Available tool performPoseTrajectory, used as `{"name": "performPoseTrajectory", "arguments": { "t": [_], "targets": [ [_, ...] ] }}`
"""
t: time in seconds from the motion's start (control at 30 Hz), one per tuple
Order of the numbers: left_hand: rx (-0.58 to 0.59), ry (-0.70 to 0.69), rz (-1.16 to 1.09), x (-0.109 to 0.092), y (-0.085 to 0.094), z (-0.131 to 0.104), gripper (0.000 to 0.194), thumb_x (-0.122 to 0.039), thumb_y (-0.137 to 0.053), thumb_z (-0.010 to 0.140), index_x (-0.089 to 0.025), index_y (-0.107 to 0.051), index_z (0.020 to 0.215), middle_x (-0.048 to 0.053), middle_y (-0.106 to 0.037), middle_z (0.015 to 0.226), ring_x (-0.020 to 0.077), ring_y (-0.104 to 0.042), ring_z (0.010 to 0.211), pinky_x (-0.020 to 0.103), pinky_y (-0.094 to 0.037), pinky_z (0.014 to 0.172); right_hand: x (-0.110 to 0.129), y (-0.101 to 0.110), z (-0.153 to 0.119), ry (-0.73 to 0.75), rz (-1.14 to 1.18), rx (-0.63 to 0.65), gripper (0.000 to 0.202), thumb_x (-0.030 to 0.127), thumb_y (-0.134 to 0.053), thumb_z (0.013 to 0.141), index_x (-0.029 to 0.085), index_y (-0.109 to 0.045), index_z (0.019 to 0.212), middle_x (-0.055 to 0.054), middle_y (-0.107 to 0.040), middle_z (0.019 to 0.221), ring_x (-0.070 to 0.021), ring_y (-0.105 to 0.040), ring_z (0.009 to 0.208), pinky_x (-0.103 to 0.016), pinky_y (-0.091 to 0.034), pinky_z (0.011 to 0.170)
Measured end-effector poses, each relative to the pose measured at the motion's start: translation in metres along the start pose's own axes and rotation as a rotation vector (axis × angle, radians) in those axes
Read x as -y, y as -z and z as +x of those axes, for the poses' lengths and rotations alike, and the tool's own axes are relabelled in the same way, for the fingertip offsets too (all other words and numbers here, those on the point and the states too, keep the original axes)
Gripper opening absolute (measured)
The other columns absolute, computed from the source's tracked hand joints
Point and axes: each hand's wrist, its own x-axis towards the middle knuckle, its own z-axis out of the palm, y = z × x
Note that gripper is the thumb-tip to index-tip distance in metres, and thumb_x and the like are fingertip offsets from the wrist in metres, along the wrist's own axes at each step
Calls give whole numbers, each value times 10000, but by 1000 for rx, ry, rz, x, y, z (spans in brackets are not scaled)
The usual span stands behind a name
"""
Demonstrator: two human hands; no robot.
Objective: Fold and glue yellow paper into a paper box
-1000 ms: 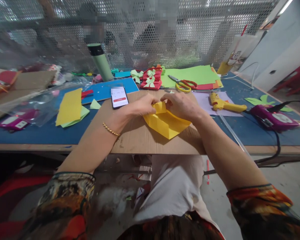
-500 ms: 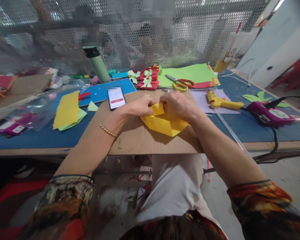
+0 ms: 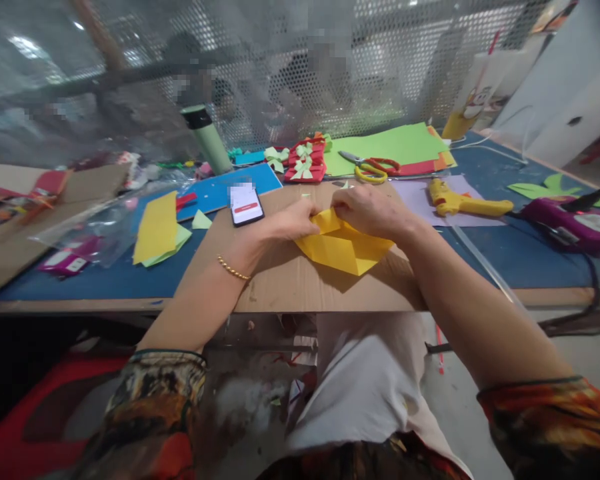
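A folded piece of yellow paper (image 3: 347,252) lies over a brown cardboard sheet (image 3: 280,283), its near edge coming to a point. My left hand (image 3: 300,219) pinches the paper's upper left side. Across from it, my right hand (image 3: 367,208) is closed on the upper right part, thumb and fingers pressed together. Between the two hands a raised yellow flap shows. Some of the paper's far side is hidden behind my fingers. A phone (image 3: 246,202) with a lit screen rests on the cardboard's far left corner, beside my left wrist.
Behind my hands lie scissors (image 3: 370,167), green paper (image 3: 405,143) and red pieces with pale green bows (image 3: 305,161). A yellow glue gun (image 3: 465,201) and a purple device (image 3: 570,223) are on the right. Yellow paper (image 3: 156,228) and a green bottle (image 3: 207,140) stand left.
The whole view has shifted, so everything sits a little further right. Both hands keep their hold on the yellow paper, with only slight finger movement.
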Motion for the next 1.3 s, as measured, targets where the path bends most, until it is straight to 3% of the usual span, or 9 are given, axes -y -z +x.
{"name": "performPoseTrajectory", "arguments": {
  "t": [0.37, 0.63, 0.83, 0.97, 1.17, 1.3],
  "targets": [
    [-47, -3, -29, 5, -4, -5, 78, -95, -664, 814, -157, -627, 785, 30, -641, 793, 168, -628, 728, 282, -426, 613, -4, 1, 1, -46, 37, 17, 192, 161, -559, 928, 200, -742, 885, -105, -727, 859, -209, -589, 721, -327, -317, 671],
    [-62, -22, -30, 11, 0, 3, 121, -56, -636, 743, -164, -638, 797, 29, -658, 806, 163, -622, 724, 286, -420, 622, -4, 6, 0, -13, 89, 25, 191, 229, -535, 951, 221, -719, 897, -85, -737, 868, -212, -615, 761, -312, -383, 678],
    [-32, -39, -20, 11, 7, 1, 108, -73, -656, 711, -174, -630, 738, 9, -641, 768, 150, -601, 706, 294, -430, 642, -6, 16, -2, 52, 117, 113, 343, 303, -404, 1058, 213, -732, 1018, -100, -765, 972, -215, -672, 869, -328, -467, 775],
    [-11, -62, 14, 9, 6, -1, 118, -93, -678, 734, -184, -609, 705, -12, -593, 732, 135, -562, 693, 284, -380, 616, -7, 13, -1, 63, 137, 129, 333, 447, -582, 1006, 228, -778, 1163, -85, -795, 1044, -214, -680, 870, -315, -462, 754],
    [23, -111, 84, 5, 5, -2, 95, -112, -675, 743, -182, -618, 715, -21, -580, 714, 130, -546, 682, 269, -366, 601, 0, 13, -1, 19, 126, 225, 153, 261, -646, 895, 205, -783, 930, -32, -714, 798, -167, -588, 710, -292, -369, 660],
    [24, -91, 100, 5, 7, 1, 59, -135, -678, 736, -179, -664, 773, -10, -651, 765, 152, -611, 718, 263, -402, 613, 4, 16, -1, 12, 121, 204, 148, 210, -660, 856, 207, -773, 952, -32, -712, 823, -169, -566, 728, -288, -358, 658]
  ]
}}
